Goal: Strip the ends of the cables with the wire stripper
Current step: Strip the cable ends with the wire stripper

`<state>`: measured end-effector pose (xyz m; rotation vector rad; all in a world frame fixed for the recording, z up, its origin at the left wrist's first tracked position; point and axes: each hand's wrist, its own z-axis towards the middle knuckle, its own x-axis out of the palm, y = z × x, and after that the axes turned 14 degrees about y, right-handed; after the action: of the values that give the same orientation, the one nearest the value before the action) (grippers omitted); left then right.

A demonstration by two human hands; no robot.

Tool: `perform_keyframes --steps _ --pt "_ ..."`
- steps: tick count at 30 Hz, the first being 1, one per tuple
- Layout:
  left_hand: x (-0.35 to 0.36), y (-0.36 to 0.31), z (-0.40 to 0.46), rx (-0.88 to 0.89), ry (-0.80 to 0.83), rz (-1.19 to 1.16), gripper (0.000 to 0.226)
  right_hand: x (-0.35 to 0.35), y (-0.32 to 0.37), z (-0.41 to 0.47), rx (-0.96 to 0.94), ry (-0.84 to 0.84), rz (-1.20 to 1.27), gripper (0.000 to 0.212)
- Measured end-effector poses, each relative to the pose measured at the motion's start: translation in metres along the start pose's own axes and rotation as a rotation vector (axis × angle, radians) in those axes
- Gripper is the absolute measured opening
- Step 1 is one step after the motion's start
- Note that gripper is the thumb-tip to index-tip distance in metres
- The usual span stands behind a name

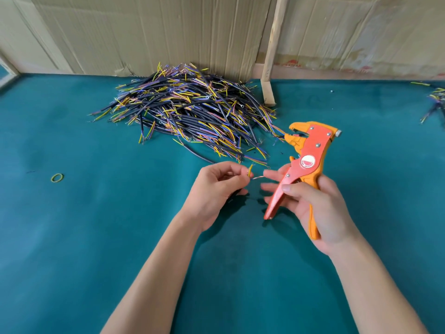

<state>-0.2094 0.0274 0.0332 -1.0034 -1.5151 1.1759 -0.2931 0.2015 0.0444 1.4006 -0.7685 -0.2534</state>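
Observation:
My right hand (315, 203) grips the handles of an orange and red wire stripper (305, 165), jaws pointing up and left, nothing visibly between them. My left hand (216, 186) pinches a short black cable (250, 171) whose yellow core sticks up and whose bare copper strand reaches toward my right fingertips, which touch it. The cable's black sheath shows under my left palm. A large pile of black cables (187, 109) with yellow, blue and pink cores lies just beyond both hands on the green table (96, 237).
A cardboard wall (144, 32) stands behind the pile, with a wooden post (269, 68) leaning on it. A yellow-green rubber band (57, 177) lies far left. Another smaller bunch of cables (433, 102) sits at the right edge.

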Motion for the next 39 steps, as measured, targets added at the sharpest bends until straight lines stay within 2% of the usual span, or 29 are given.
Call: perform_keyframes --steps 5,8,10,13,18,22,25,39 --pt "0.002 0.004 -0.003 0.125 -0.088 -0.036 0.021 -0.001 0.006 -0.03 0.235 0.085 0.058 0.031" --pt "0.001 0.006 -0.004 0.16 -0.136 -0.039 0.018 0.006 0.004 -0.045 0.352 0.161 0.043 0.042" --pt "0.002 0.009 -0.004 0.168 -0.157 0.002 0.017 0.011 0.004 -0.049 0.39 0.169 0.024 0.041" --pt "0.002 0.012 -0.006 0.171 -0.182 0.11 0.011 0.016 0.006 -0.047 0.411 0.142 -0.007 0.032" --pt "0.003 0.014 -0.008 0.179 -0.19 0.166 0.003 0.017 0.008 -0.041 0.443 0.087 0.016 0.032" --pt "0.001 0.015 -0.009 0.177 -0.168 0.14 0.004 0.016 0.009 -0.041 0.438 0.099 0.016 0.029" --pt "0.001 0.015 -0.01 0.178 -0.178 0.223 0.006 0.017 0.009 -0.041 0.435 0.129 -0.027 0.026" --pt "0.006 0.014 -0.011 0.231 -0.229 0.304 0.014 0.023 0.004 -0.043 0.408 0.062 -0.155 0.015"
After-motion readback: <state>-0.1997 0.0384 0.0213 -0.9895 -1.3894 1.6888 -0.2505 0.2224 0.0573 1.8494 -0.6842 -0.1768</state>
